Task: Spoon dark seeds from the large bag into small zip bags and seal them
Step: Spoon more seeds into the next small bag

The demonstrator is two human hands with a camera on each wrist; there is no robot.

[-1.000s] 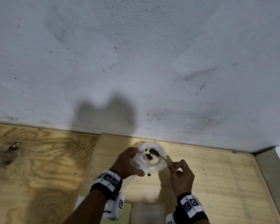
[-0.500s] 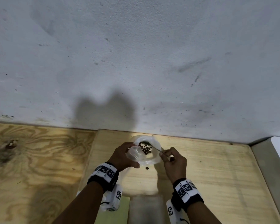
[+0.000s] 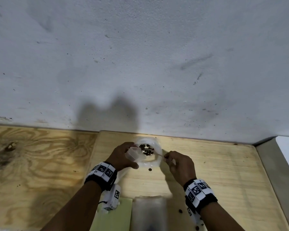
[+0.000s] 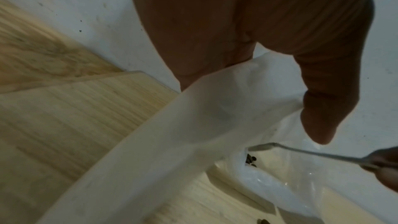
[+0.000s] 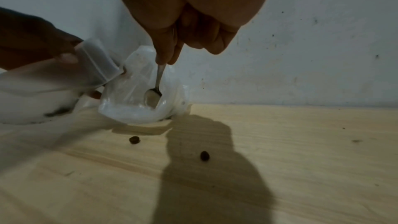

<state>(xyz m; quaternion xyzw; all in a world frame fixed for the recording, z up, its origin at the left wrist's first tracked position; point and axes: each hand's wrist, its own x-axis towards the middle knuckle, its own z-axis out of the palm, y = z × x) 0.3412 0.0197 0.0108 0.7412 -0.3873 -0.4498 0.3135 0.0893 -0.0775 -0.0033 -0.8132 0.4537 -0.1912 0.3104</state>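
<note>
Since a second earlier, both hands had drifted toward 12 o'clock and the spoon had dipped lower into the big bag.

Head view: the left hand (image 3: 122,155) clamped a small zip bag (image 3: 134,153) at the big bag's (image 3: 154,160) 9 o'clock rim; seeds (image 3: 146,149) lay inside; the right hand (image 3: 178,165) pinched the spoon handle.

Left wrist view: the spoon (image 4: 280,146) reached over the seeds.

Right wrist view: its bowl looked empty, and stray seeds (image 5: 134,140) lay on the board (image 5: 301,159) at 6 o'clock. Scooping seemed in hand; next, lift a level spoonful into the small bag's mouth.
</note>
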